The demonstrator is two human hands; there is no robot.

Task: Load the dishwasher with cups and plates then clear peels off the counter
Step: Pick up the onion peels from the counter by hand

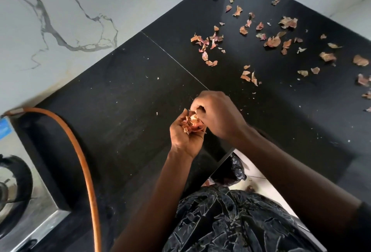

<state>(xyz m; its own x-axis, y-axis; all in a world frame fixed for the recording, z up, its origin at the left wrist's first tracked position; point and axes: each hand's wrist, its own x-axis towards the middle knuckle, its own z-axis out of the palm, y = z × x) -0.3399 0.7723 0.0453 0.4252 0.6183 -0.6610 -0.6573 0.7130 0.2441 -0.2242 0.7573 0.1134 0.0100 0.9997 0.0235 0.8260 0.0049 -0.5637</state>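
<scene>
you are cupping a heap of onion peels [193,125] in your left hand [183,138], fingers curled round it, while your right hand [218,115] is pinching more in; scattered peels [272,41] are lying across the black counter [120,111], so clearing is looking barely begun; the dishwasher is not showing

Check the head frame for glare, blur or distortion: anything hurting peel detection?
Head view: soft, even light, a dull sheen on the black counter, no hard glare. Head view: the peels, left hand and right hand are reasonably sharp; the steel stove at the lower-left edge is smeared. Head view: the wide-angle lens skews the counter's edges.
</scene>
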